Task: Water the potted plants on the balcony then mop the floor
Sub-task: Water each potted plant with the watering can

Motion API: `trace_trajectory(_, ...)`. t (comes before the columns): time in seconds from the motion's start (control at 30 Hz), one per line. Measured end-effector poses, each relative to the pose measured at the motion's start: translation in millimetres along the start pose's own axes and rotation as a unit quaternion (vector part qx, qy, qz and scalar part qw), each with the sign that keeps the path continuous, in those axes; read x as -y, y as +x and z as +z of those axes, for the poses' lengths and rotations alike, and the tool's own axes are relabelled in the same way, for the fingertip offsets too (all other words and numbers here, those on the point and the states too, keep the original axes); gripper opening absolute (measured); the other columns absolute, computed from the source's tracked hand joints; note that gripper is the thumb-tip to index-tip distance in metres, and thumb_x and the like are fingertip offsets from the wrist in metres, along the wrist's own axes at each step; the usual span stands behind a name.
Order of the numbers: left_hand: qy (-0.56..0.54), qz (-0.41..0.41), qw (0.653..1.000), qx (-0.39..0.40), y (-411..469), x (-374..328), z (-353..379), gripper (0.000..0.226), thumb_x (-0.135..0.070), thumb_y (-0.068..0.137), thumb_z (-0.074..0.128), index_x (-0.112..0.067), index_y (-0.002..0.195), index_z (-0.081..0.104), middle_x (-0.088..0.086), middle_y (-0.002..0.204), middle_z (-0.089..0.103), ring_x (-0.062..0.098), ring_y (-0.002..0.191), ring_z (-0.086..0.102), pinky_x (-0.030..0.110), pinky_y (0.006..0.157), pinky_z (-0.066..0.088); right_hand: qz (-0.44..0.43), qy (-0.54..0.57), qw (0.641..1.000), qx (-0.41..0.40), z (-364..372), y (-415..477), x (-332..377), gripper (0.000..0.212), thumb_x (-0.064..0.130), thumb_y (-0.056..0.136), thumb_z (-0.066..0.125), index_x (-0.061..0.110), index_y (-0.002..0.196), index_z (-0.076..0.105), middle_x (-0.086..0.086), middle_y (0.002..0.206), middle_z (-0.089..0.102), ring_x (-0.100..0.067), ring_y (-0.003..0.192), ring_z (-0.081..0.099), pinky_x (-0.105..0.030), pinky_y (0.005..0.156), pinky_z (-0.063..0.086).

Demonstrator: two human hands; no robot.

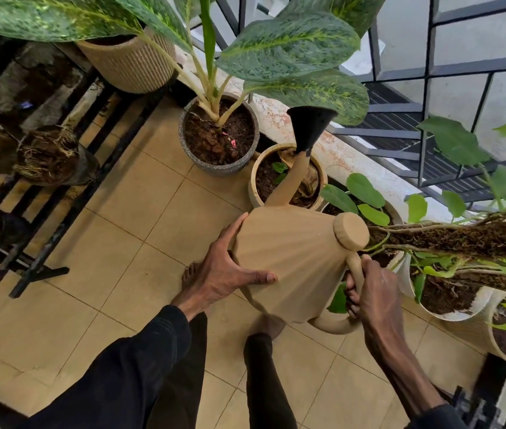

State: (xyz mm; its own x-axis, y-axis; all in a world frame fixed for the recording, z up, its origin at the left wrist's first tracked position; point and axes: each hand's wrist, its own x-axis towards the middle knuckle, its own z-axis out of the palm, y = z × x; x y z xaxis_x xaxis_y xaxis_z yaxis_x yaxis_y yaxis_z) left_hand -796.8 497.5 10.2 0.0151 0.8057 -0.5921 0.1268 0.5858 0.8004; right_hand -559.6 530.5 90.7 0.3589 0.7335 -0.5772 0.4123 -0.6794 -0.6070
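Watering step: my right hand [372,292] grips the tan plastic watering can [292,258] by its handle, my left hand [224,270] lies flat on its side; next I'd tip it over the round cream pot [254,187] just ahead of them.

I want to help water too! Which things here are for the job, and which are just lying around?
For the job: watering can, right hand gripping its handle, left hand flat on its side; grey pot; small beige pot below the spout.
Just lying about: black rack; root clumps on it; railing.
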Motion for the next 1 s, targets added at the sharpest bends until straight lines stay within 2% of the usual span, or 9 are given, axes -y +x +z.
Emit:
trace_trajectory(0.13, -0.009, 0.000, 1.000, -0.006, -2.7, 3.5, -18.1, 0.137, -0.059, 0.041, 0.091, -0.035, 0.159, 0.026, -0.024, 0.143, 0.038, 0.004, 0.137, 0.036, 0.024, 0.108, 0.035, -0.001, -0.005, 1.000, 0.008, 15.2, -5.5, 10.7, 0.062, 0.033, 0.110, 0.040, 0.006, 0.058, 0.059, -0.005, 0.045, 0.050, -0.019, 0.042, 0.043, -0.032, 0.052, 0.036)
trace_trajectory(0.3, -0.033, -0.037, 0.999, -0.002, -4.6, 11.6, -41.9, 0.139, -0.062, 0.040, 0.093, -0.035, 0.159, 0.027, -0.016, 0.151, 0.039, 0.006, 0.138, 0.037, 0.030, 0.114, 0.033, -0.014, -0.021, 0.999, 0.020, 36.9, -9.2, 29.0, 0.063, 0.037, 0.110, 0.043, 0.005, 0.059, 0.061, -0.003, 0.044, 0.052, -0.021, 0.042, 0.045, -0.034, 0.052, 0.037)
trace_trajectory(0.4, -0.061, -0.073, 0.995, 0.008, -6.2, 12.2, -58.5, 0.145, -0.070, 0.035, 0.090, -0.033, 0.160, 0.027, -0.018, 0.140, 0.043, -0.005, 0.121, 0.045, 0.021, 0.103, 0.040, -0.053, -0.043, 0.997, 0.025, 50.3, -9.4, 45.3, 0.061, 0.050, 0.099, 0.043, 0.009, 0.058, 0.064, -0.003, 0.047, 0.056, -0.023, 0.047, 0.049, -0.038, 0.054, 0.040)
trace_trajectory(0.47, -0.092, -0.097, 0.991, 0.007, -8.3, 8.0, -69.7, 0.142, -0.066, 0.036, 0.090, -0.034, 0.159, 0.027, -0.022, 0.129, 0.046, -0.008, 0.114, 0.045, 0.024, 0.099, 0.046, -0.078, -0.054, 0.995, 0.028, 59.0, -8.6, 61.5, 0.060, 0.050, 0.098, 0.044, 0.011, 0.057, 0.065, -0.003, 0.049, 0.058, -0.024, 0.050, 0.051, -0.042, 0.057, 0.042)
trace_trajectory(0.53, -0.126, -0.126, 0.984, 0.005, -9.3, 3.7, -78.1, 0.138, -0.063, 0.039, 0.090, -0.035, 0.159, 0.028, -0.018, 0.130, 0.049, 0.004, 0.115, 0.052, 0.040, 0.103, 0.053, -0.122, -0.081, 0.989, 0.029, 65.7, -6.8, 79.1, 0.062, 0.045, 0.106, 0.047, 0.012, 0.058, 0.066, -0.002, 0.049, 0.059, -0.024, 0.049, 0.052, -0.040, 0.057, 0.043)
trace_trajectory(0.6, -0.168, -0.156, 0.973, 0.001, -8.2, -1.6, -88.6, 0.137, -0.059, 0.039, 0.093, -0.037, 0.158, 0.030, -0.006, 0.139, 0.050, 0.020, 0.122, 0.056, 0.047, 0.097, 0.058, -0.161, -0.114, 0.980, 0.034, 72.9, -6.7, 100.9, 0.062, 0.040, 0.111, 0.047, 0.010, 0.060, 0.067, -0.009, 0.051, 0.061, -0.024, 0.050, 0.051, -0.033, 0.056, 0.039)
trace_trajectory(0.67, -0.204, -0.185, 0.961, -0.007, -4.2, -8.1, -97.4, 0.136, -0.057, 0.038, 0.096, -0.038, 0.157, 0.032, -0.001, 0.145, 0.050, 0.026, 0.124, 0.056, 0.049, 0.091, 0.061, -0.182, -0.129, 0.974, 0.045, 77.8, -6.8, 122.4, 0.062, 0.038, 0.112, 0.046, 0.009, 0.062, 0.068, -0.015, 0.054, 0.061, -0.023, 0.049, 0.049, -0.031, 0.055, 0.036)
trace_trajectory(0.77, -0.254, -0.221, 0.942, -0.012, -0.8, -20.0, -112.6, 0.132, -0.055, 0.040, 0.098, -0.039, 0.155, 0.037, 0.001, 0.148, 0.049, 0.029, 0.123, 0.057, 0.051, 0.087, 0.062, -0.186, -0.148, 0.970, 0.056, 86.9, -9.3, 157.0, 0.059, 0.040, 0.110, 0.048, 0.010, 0.065, 0.070, -0.006, 0.056, 0.063, -0.023, 0.047, 0.052, -0.029, 0.055, 0.039)
trace_trajectory(1.0, -0.295, -0.248, 0.923, -0.005, -9.6, -60.4, -136.5, 0.139, -0.060, 0.032, 0.098, -0.032, 0.155, 0.039, 0.009, 0.146, 0.053, 0.034, 0.117, 0.061, 0.044, 0.070, 0.064, -0.188, -0.188, 0.961, 0.068, 91.6, -19.1, 221.3, 0.054, 0.040, 0.108, 0.051, 0.013, 0.066, 0.072, -0.007, 0.057, 0.065, -0.023, 0.049, 0.054, -0.031, 0.055, 0.038)
